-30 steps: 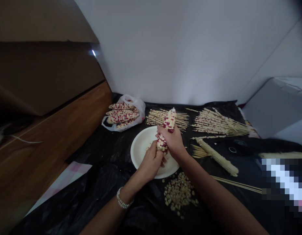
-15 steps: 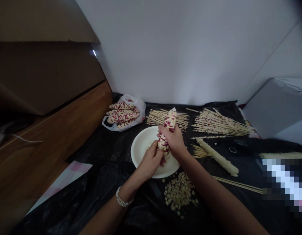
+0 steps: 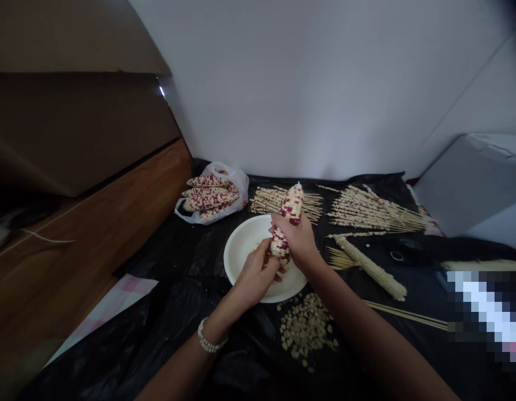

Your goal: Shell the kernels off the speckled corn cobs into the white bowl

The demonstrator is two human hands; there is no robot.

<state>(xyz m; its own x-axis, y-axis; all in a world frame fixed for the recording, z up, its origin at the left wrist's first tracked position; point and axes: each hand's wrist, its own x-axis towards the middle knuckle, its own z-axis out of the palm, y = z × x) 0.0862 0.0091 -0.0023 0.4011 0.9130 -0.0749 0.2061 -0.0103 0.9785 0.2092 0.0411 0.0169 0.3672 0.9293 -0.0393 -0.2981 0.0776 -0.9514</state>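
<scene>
An ear of corn (image 3: 292, 207), speckled cream and dark red, tilts over a white bowl (image 3: 233, 262). My right hand (image 3: 300, 240) is wrapped round its middle, thumb across the front. Curled at the lower end of the ear are the fingers of my left hand (image 3: 256, 273); thumb and fingertips touch the kernels there, though the fingertips are partly hidden. A beaded bracelet (image 3: 208, 341) circles my left wrist. Some loose kernels lie in the bowl below my hands. In front of the bowl, a heap of pale kernels (image 3: 306, 328) rests on black plastic sheeting (image 3: 166, 312).
Behind the bowl on the left, a plastic bag (image 3: 240, 184) holds several ears of corn. Skewers threaded with kernels (image 3: 266, 200) lie behind the bowl, with another fan of them (image 3: 358, 209) to the right. A stripped cob (image 3: 375, 270) lies near bare sticks (image 3: 408, 314).
The fingers of my left hand have shifted slightly and spread a little at the ear's lower end. My right hand keeps its hold, almost unmoved.
</scene>
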